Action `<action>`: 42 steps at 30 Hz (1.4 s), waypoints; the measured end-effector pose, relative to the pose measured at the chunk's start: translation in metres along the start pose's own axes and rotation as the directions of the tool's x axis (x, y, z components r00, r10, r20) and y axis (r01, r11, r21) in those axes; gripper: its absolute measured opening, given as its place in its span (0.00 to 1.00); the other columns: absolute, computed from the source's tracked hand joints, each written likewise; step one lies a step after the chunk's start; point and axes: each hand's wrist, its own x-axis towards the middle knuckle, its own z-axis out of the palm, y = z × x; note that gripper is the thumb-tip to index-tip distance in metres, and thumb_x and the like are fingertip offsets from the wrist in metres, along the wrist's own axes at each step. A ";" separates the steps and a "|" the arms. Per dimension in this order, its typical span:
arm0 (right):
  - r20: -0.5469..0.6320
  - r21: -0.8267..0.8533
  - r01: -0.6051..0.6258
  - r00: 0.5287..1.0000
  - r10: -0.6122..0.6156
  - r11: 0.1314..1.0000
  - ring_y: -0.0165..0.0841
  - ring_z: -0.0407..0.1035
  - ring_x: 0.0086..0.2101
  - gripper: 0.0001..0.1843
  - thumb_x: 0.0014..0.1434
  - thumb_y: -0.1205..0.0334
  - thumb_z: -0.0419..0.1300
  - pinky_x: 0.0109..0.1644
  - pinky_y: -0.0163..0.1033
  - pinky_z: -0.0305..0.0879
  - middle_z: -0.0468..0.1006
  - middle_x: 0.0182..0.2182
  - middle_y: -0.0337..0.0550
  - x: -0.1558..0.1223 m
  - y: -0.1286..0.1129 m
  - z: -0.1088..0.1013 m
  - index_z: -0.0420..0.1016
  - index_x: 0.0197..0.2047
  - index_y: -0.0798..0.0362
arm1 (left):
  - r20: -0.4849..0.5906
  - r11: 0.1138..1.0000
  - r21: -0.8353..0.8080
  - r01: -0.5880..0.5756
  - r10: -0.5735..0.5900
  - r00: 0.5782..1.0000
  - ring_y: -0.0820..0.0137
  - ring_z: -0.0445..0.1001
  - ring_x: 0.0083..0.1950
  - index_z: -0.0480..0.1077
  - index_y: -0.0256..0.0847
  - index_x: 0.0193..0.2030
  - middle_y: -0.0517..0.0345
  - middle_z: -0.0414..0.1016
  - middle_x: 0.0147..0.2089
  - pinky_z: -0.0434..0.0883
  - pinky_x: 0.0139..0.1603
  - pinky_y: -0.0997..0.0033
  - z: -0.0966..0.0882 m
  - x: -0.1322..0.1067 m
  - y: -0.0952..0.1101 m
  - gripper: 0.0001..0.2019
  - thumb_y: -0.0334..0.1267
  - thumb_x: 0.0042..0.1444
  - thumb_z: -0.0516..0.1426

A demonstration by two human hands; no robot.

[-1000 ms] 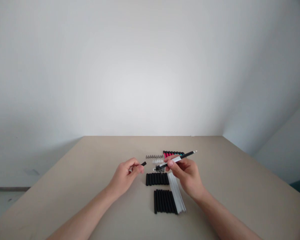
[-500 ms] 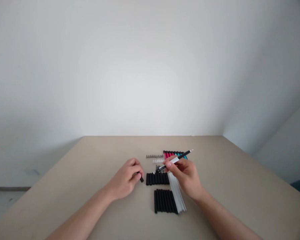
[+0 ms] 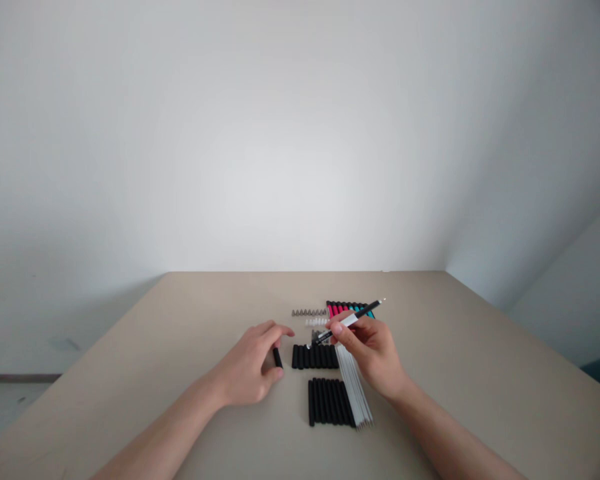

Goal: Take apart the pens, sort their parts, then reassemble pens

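Note:
My right hand [image 3: 367,350] pinches a thin black and white pen [image 3: 350,321] that slants up to the right above the parts. My left hand [image 3: 253,363] rests low on the table, thumb and fingers around a short black cap [image 3: 277,357] that lies on the table just left of a row of black caps [image 3: 315,357]. Whether the fingers still grip the cap is unclear. A second row of longer black barrels [image 3: 329,402] lies nearer me, with white refill tubes [image 3: 354,387] alongside it.
Further back on the beige table [image 3: 180,320] lie a row of small metal tips [image 3: 309,313], clear small pieces [image 3: 316,322] and red and teal capped parts [image 3: 347,307]. A plain white wall stands behind the table's far edge.
My left hand came down from mid-air and brought the short black cap onto the table beside the row of caps. My right hand with the pen dropped slightly.

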 end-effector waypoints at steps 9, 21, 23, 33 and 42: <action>0.031 0.002 0.014 0.999 -0.014 1.000 0.31 0.67 0.27 0.16 0.58 0.50 0.59 0.31 0.34 0.64 0.73 0.25 0.42 -0.001 0.001 0.000 0.74 0.30 0.56 | -0.036 0.996 -0.086 -0.001 -0.002 0.999 0.66 0.65 0.41 0.63 0.46 0.53 0.55 0.70 0.46 0.64 0.48 0.63 0.006 0.003 -0.001 0.24 0.27 0.48 0.57; 0.046 -0.019 0.014 0.999 -0.013 1.000 0.31 0.66 0.27 0.16 0.59 0.50 0.58 0.31 0.34 0.63 0.72 0.25 0.41 0.000 0.000 -0.001 0.73 0.30 0.55 | -0.053 0.994 -0.107 0.013 -0.019 0.998 0.67 0.66 0.40 0.65 0.47 0.52 0.56 0.71 0.47 0.64 0.48 0.64 0.010 0.006 -0.003 0.22 0.30 0.49 0.59; 0.049 -0.012 0.022 0.999 -0.022 1.000 0.30 0.66 0.27 0.16 0.59 0.51 0.58 0.31 0.33 0.62 0.72 0.25 0.41 0.000 -0.001 0.000 0.73 0.30 0.55 | -0.047 0.994 -0.109 0.017 -0.023 0.999 0.67 0.66 0.41 0.65 0.47 0.52 0.56 0.71 0.47 0.64 0.48 0.64 0.010 0.006 -0.002 0.22 0.29 0.49 0.59; 0.052 -0.022 0.019 0.998 -0.018 1.000 0.31 0.67 0.27 0.15 0.59 0.51 0.58 0.31 0.34 0.63 0.73 0.25 0.41 -0.001 -0.001 -0.001 0.74 0.31 0.55 | -0.033 0.995 -0.095 0.011 -0.014 0.999 0.68 0.66 0.40 0.65 0.47 0.52 0.58 0.70 0.48 0.64 0.47 0.66 0.009 0.005 0.000 0.23 0.29 0.49 0.60; 0.158 0.006 -0.134 0.979 0.131 0.991 0.33 0.69 0.27 0.17 0.53 0.49 0.63 0.30 0.35 0.63 0.77 0.27 0.44 -0.004 -0.002 0.008 0.76 0.37 0.56 | -0.151 0.978 -0.124 -0.165 0.145 0.978 0.70 0.67 0.38 0.71 0.40 0.39 0.57 0.71 0.37 0.64 0.42 0.71 0.009 0.007 0.002 0.08 0.41 0.54 0.60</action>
